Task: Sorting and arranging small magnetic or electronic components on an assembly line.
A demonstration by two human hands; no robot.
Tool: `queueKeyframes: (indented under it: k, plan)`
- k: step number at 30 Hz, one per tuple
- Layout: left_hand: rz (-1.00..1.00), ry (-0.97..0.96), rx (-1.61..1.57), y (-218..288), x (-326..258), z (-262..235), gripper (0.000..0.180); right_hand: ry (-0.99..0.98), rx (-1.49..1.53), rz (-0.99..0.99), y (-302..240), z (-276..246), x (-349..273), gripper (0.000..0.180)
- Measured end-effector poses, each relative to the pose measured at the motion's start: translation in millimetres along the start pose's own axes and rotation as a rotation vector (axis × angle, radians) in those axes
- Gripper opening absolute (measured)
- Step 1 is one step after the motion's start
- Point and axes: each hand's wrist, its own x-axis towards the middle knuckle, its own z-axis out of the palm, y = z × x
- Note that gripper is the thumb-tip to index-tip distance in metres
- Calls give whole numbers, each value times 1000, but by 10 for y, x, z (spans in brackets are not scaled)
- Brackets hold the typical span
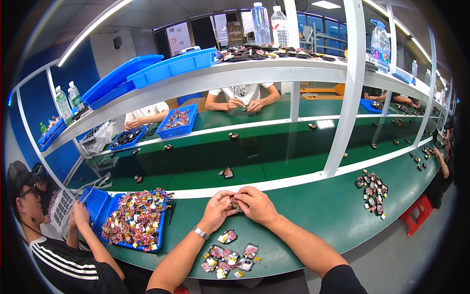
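Note:
Above the green bench (298, 223), my left hand (218, 210) and my right hand (255, 205) meet with bent fingers. Between their fingertips is a small electronic assembly (235, 203), reddish and dark and mostly covered by the fingers. Just below my hands lies a single black-cased assembly (227, 237) with a red board and a yellow-taped piece. Nearer the bench edge a loose cluster of similar assemblies (225, 260) lies between my forearms. Left of my left hand, a blue tray (160, 234) is heaped with small red circuit boards (132, 218) bearing yellow and silver parts.
Finished-looking units form another pile (373, 193) to the right. Beyond a white rail (274, 184), a green belt (293, 152) carries scattered units. Overhead runs a shelf (245, 73) with blue trays and bottles. A co-worker (63, 245) sits close at left; others work across.

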Motion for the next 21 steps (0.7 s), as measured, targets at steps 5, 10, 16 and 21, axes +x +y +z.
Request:
queueKeyframes:
  k: [5, 10, 16, 21]
  plan:
    - [38, 39, 118, -25, -4, 23, 23, 6, 50, 71, -11, 30, -18, 21]
    - [45, 98, 200, -55, 19, 22, 21, -12, 132, 207, -24, 43, -43, 18]
    - [70, 148, 253, -80, 17, 14, 21, 44, -2, 97, -120, 80, -30, 13]
    - [61, 11, 146, -60, 19, 25, 26, 53, 20, 166, -90, 122, -71, 12]
